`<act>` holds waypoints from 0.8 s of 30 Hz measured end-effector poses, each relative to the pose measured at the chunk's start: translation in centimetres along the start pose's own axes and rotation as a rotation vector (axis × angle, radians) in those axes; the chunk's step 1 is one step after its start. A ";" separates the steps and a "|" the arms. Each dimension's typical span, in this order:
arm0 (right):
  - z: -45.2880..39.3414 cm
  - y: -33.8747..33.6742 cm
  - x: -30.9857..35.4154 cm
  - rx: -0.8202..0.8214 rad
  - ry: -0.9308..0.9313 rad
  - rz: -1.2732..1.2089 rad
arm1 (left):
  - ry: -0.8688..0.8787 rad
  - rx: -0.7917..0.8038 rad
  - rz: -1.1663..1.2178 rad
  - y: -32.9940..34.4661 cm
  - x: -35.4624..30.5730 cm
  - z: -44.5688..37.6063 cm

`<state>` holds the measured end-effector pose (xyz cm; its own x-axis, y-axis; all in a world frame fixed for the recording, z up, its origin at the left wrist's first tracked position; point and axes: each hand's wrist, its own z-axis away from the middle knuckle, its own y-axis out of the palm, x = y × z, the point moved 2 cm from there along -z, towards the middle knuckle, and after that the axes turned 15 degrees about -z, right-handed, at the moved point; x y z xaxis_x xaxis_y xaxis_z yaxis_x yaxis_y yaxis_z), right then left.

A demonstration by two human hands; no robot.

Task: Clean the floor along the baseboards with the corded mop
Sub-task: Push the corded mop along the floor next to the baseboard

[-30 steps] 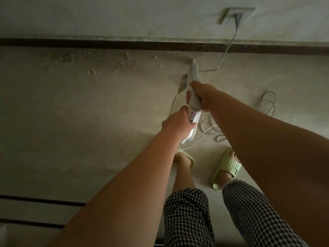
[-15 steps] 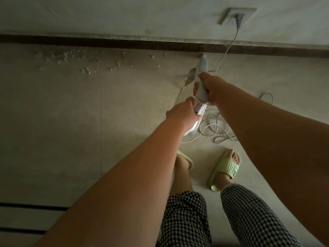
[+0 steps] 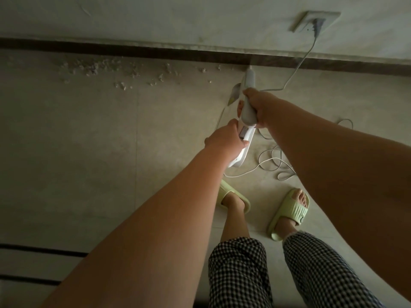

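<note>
I hold a white corded mop (image 3: 246, 121) upright in front of me, seen from above. My right hand (image 3: 259, 105) grips its upper handle. My left hand (image 3: 223, 138) is closed around the body just below. The mop's top points toward the dark baseboard (image 3: 155, 52) that runs along the wall. Its white cord (image 3: 295, 72) rises to a plug in the wall socket (image 3: 314, 22), and slack loops (image 3: 273, 163) lie on the floor to the right. The mop head is hidden under my hands. Pale debris (image 3: 95, 67) is scattered on the floor beside the baseboard, to the left.
The floor is pale tile (image 3: 77, 152). My feet in green slippers (image 3: 289, 210) stand just behind the cord loops. Two dark stripes (image 3: 33, 252) cross the floor at lower left.
Both hands and the mop moved forward toward the baseboard between the first two frames, then held about the same. The cord loops lie closer to my feet.
</note>
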<state>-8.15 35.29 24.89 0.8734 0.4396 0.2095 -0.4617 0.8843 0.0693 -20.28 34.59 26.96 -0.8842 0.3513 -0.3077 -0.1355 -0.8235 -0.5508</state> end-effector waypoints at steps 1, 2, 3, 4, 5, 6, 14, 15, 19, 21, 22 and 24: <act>0.1 0.3 -0.2 -0.002 -0.001 0.013 | -0.007 -0.004 0.003 0.0 0.3 0.1; 0.2 0.6 -0.4 -0.001 -0.001 0.024 | -0.013 -0.010 0.007 0.1 0.6 0.2; 0.2 0.9 -0.6 0.001 -0.002 0.032 | -0.017 -0.016 0.011 0.1 0.9 0.3; 0.3 1.1 -0.7 0.005 -0.001 0.035 | -0.017 -0.021 0.014 0.1 1.1 0.4; 0.2 1.3 -0.8 0.007 -0.001 0.036 | -0.017 -0.023 0.017 0.0 1.2 0.4; 0.2 1.5 -0.9 0.009 0.000 0.035 | -0.015 -0.023 0.020 0.0 1.3 0.5; 0.0 2.4 -1.3 0.015 -0.015 0.095 | -0.030 -0.016 0.090 0.0 1.8 1.0; 0.1 2.5 -1.3 0.017 -0.022 0.103 | -0.033 -0.019 0.100 0.1 1.7 1.1; -0.3 2.8 -1.7 0.012 -0.056 0.156 | -0.056 -0.025 0.175 0.4 1.7 1.8; -0.9 3.0 -1.9 0.003 -0.058 0.190 | -0.071 -0.022 0.246 0.5 1.5 2.2; -1.3 3.1 -1.9 0.001 -0.054 0.210 | -0.078 -0.022 0.278 0.5 1.4 2.3; -1.9 3.4 -1.9 -0.004 -0.042 0.254 | -0.092 -0.018 0.338 0.4 1.2 2.4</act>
<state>-11.08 37.77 22.91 0.7226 0.6406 0.2598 -0.6645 0.7472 0.0059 -22.45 33.66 28.21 -0.9146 0.0177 -0.4040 0.1791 -0.8781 -0.4438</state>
